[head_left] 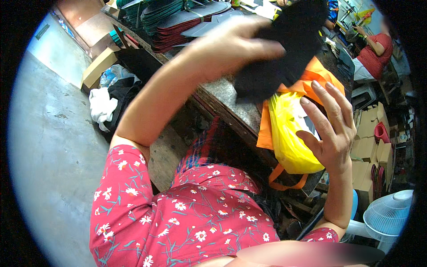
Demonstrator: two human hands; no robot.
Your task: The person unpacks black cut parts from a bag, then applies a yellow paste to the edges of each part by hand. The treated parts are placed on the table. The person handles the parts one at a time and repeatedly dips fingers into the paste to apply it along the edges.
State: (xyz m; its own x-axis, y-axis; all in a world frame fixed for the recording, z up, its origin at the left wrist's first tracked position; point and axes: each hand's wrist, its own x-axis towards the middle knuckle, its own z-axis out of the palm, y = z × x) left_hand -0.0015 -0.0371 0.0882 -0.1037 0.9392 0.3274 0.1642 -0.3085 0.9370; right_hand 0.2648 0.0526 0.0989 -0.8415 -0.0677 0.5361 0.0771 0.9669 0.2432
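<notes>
Far left: grey concrete floor, a cardboard box against the wall, white cloth lying beside dark cloth.

Top centre: stack of flat dark sheets with red and green edges on the bench, which runs diagonally from top left to lower right.

Left hand is raised above the bench, arm coming up from the red floral sleeve. Grip closed on a black fabric piece; thumb and fingers pinch its left edge. The piece hangs in the air over the bench, above the bags, not touching the surface.

Below it: orange bag draped over the bench edge, yellow bag lying on top of it, something flat and grey partly inside the yellow one.

Right hand is held up just right of the yellow bag, palm facing left, fingers spread, grip open, holding nothing. Cannot tell if it touches the bag.

Right: stacked cardboard boxes, white fan at the lower edge. Top right: another person in a red shirt at a separate workstation, well apart.
</notes>
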